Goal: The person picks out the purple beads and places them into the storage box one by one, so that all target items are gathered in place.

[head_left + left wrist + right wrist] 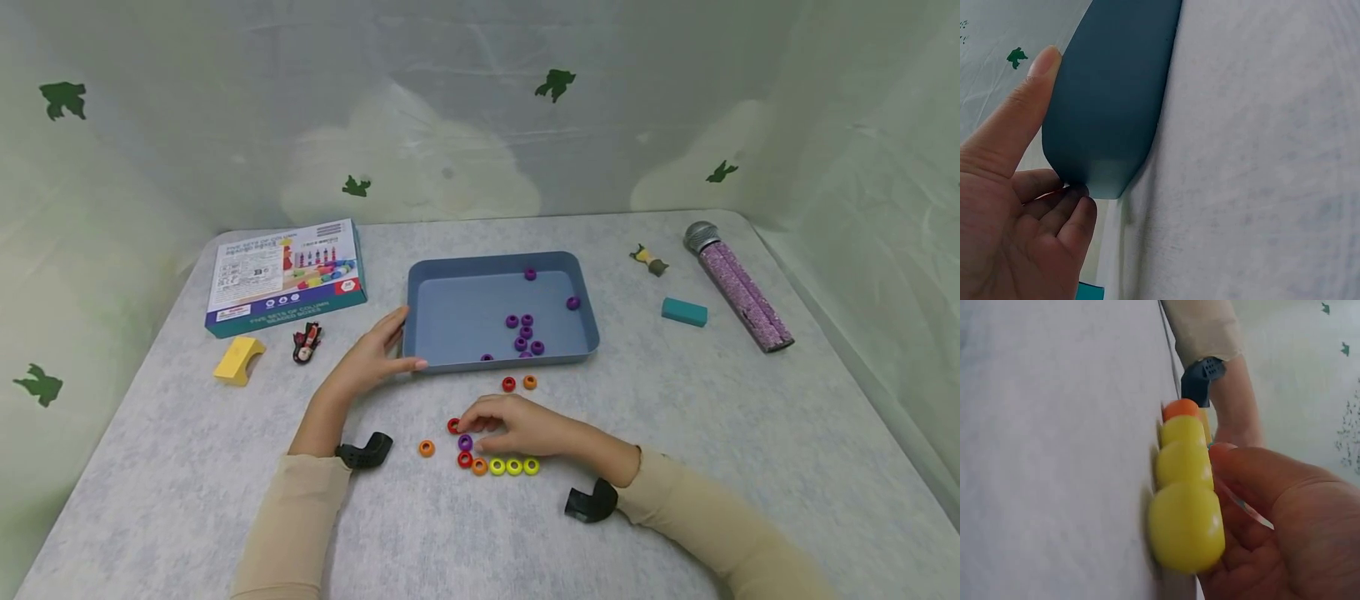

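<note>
My left hand holds the front left corner of a blue-grey tray, thumb at the rim and bent fingers against the tray's outer end. Purple beads lie inside it. My right hand hovers over a bent row of beads, thumb apart from the fingers. Its index fingertip is at a red bead; whether they touch I cannot tell. Below come a purple bead, another red bead, an orange bead and three yellow beads. In the right wrist view, yellow beads partly hide the fingers.
A loose orange bead lies left of the row; a red and an orange bead lie before the tray. Leftward are a game box, yellow arch block and figurine; rightward, a teal block, toy and glittery microphone.
</note>
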